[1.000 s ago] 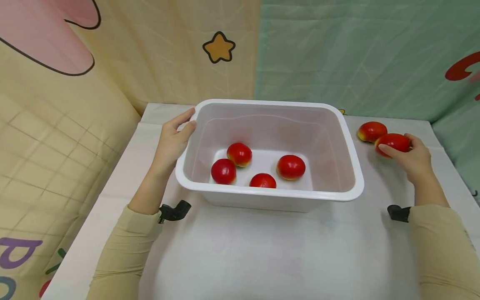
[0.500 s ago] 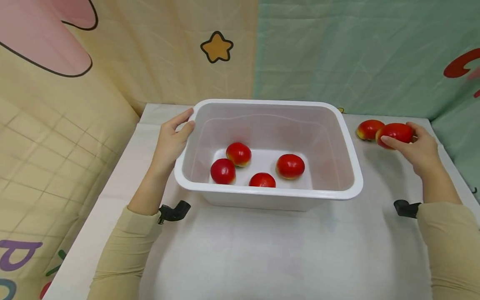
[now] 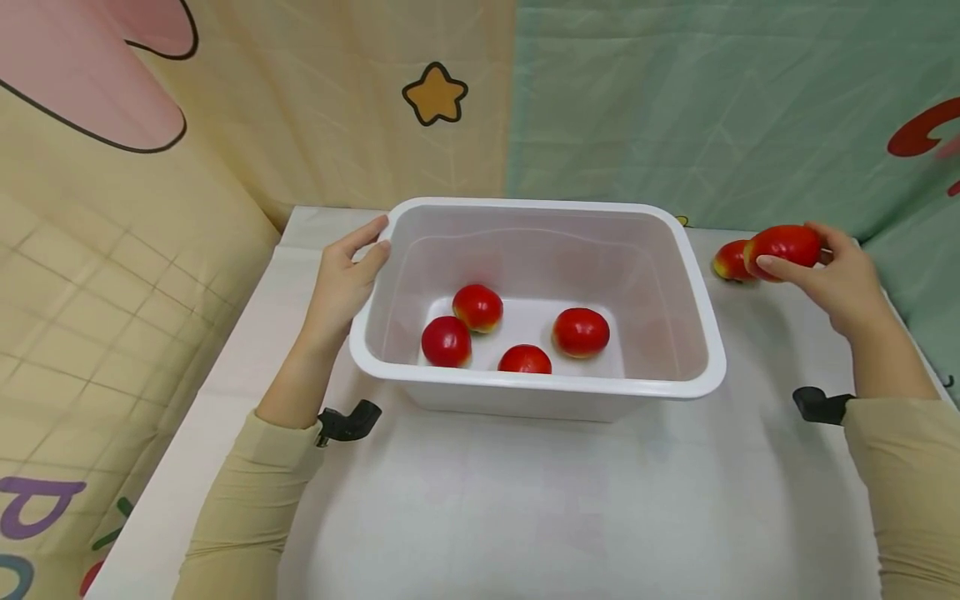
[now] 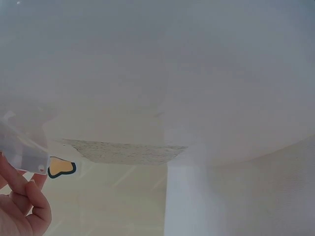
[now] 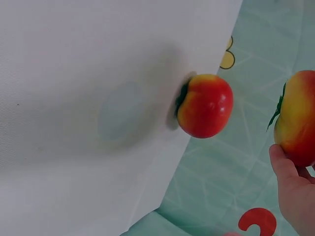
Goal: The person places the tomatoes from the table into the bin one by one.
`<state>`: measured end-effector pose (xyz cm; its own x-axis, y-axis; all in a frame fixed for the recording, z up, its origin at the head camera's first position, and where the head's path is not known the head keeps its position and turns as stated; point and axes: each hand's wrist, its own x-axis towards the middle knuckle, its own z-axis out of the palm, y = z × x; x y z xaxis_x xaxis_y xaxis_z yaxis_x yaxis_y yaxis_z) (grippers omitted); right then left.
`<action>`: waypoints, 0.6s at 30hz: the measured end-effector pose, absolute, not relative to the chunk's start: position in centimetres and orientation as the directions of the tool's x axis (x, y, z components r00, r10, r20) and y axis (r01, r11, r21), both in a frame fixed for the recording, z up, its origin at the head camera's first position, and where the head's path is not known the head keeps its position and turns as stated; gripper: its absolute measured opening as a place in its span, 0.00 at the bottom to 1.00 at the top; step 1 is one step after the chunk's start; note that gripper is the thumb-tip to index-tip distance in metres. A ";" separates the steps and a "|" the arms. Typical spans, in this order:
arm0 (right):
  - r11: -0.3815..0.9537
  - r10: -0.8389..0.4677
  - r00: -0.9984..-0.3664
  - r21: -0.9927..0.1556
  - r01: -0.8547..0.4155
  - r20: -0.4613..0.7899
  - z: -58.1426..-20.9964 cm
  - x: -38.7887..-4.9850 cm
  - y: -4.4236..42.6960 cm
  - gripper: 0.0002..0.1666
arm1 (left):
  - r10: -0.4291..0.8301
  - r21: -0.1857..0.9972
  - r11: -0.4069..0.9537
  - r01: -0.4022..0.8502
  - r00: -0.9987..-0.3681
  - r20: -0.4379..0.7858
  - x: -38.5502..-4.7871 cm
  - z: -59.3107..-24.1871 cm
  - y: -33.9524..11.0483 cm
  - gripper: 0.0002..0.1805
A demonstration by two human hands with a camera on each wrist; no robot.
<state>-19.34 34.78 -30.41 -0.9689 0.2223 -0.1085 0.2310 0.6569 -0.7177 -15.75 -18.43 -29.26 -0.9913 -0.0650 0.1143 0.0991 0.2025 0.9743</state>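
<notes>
A white bin stands mid-table with several red fruits inside, one of them on the right. The left hand grips the bin's left rim between thumb and fingers; in the left wrist view the hand shows at the lower left against the bin's edge. At the far right, the right hand holds a red fruit raised above the table. Partly behind it a second fruit lies on the table. The right wrist view shows the held fruit apart from the lying one.
The white table reaches back to printed cloth hangings, yellow on the left and green on the right. Each wrist carries a black camera mount, the left one in front of the bin's left end.
The right hand has lifted its fruit up and away from the table, toward the back, and the fruit now overlaps the lying one in the head view. The left hand and the bin have stayed in place.
</notes>
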 end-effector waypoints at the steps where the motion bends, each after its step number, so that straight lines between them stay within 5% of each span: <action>1: 0.658 0.219 -0.970 -0.718 0.227 -0.106 -30.2 -19.4 34.7 0.56 | -0.064 0.974 0.201 0.100 -0.991 0.115 -15.8 -29.3 -18.4 0.25; 18: 0.663 0.097 -0.993 -0.740 0.117 -0.070 -27.0 -20.1 31.2 0.50 | -0.070 0.980 0.180 0.088 -0.992 0.102 -15.7 -29.2 -18.5 0.25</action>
